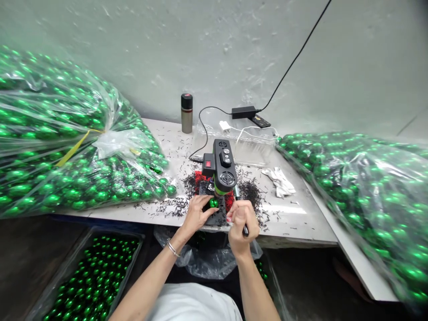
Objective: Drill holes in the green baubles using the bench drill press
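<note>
"Closing off the far edge: pale, rough wall (214, 58). White table (301, 223) set near it. What bounds the sides?"

"Clear bags of green balls, both big. Left bag (115, 141) sprawls over that end; right bag (368, 187) slants along the other."

"Open room?"

"Pale tabletop shows right of centre, running to the near edge. Tighter by the left bag. Below the near edge, left, a bin (140, 243) lined with plastic, full of more green balls. Floor dark."

"Mid-table?"

"Black machine (225, 165), close to the near edge. Bottle (187, 113) behind it, left; white glove (280, 182) off to the right."

"Hands?"

"Right hand (243, 223) closed in a fist round a dark rod (245, 230), just right of the machine. Left hand (194, 216) pinching a single green ball (214, 203) between thumb and fingertips, under the machine's head."

"Smallest?"

"Black scraps (251, 191), strewn over the surface, thickest around the machine."
</note>
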